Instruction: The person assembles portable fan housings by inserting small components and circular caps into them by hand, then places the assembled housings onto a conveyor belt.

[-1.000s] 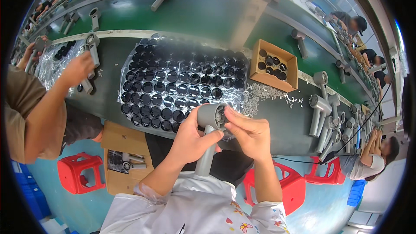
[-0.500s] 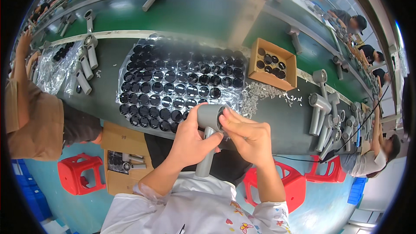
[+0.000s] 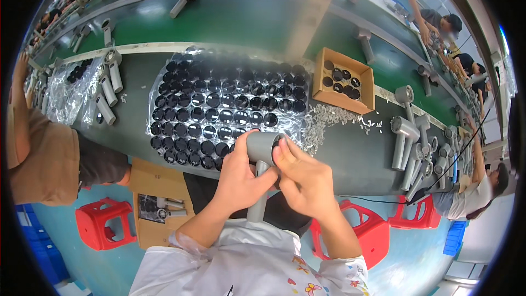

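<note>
In front of my body, a grey hair dryer housing (image 3: 261, 147) is held with its barrel crosswise and its handle pointing down toward me. My left hand (image 3: 239, 178) wraps around the barrel and the top of the handle. At the barrel's right end, my right hand (image 3: 303, 172) has its fingers closed against the rim, thumb and fingertips pressed to the opening. Something dark shows inside that opening, mostly covered by the fingers. Just beyond my hands lie rows of round black caps (image 3: 211, 114) on clear plastic film.
An open cardboard box (image 3: 368, 85) holds several black discs. Small pale plastic bits (image 3: 323, 126) are heaped beside it. More grey housings (image 3: 404, 127) stand at the right and left. A green conveyor belt (image 3: 241, 16) runs behind. Red stools (image 3: 104, 223) and a co-worker (image 3: 38, 159) flank me.
My right hand has turned slightly and shifted left and down at the barrel's end. Housings on the belt have slid left. The co-worker at left has moved an arm.
</note>
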The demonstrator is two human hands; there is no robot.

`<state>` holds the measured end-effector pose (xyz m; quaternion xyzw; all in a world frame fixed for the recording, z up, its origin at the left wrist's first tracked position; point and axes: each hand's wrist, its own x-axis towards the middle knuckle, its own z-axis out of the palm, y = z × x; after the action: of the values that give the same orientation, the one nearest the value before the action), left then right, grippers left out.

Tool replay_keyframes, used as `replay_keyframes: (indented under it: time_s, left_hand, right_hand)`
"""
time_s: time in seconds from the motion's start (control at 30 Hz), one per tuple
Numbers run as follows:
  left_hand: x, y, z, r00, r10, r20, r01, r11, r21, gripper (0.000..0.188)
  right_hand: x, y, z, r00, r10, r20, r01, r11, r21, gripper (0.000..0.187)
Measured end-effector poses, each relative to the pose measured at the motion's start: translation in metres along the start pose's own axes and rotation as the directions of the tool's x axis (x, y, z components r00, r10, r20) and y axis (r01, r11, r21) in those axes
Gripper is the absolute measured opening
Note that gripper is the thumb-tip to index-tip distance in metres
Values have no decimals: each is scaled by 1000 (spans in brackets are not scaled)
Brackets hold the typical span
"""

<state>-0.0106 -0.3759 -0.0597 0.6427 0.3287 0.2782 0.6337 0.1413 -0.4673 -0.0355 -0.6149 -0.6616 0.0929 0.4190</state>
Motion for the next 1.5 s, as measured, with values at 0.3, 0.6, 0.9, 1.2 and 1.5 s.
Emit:
replay_keyframes:
  time_s: [0.3,0.6,0.9,1.2,1.5]
  left_hand:
    - [-9,3,0,985,78,153,-8,909,-417,81]
    - [-11,-8,-9,956,131,262,-102,987,-122,89]
    - [-15,-10,-13,951,-79,301,131,979,-157,94]
    - [15,7,4,911,410,-45,-397,841,-369,88]
    - [34,106,-54,705,666,-242,-707,689,-162,80]
  right_hand:
    - [3,-7,-24,978,205,-41,-181,929,323,54]
    - [4,-15,-35,930,338,144,-355,928,113,58]
    - [-1,1,-24,900,407,157,-431,883,185,42]
    - [-5,-6,-14,964,265,16,-245,863,442,100]
    - [-21,-4,-12,874,465,139,-485,824,294,43]
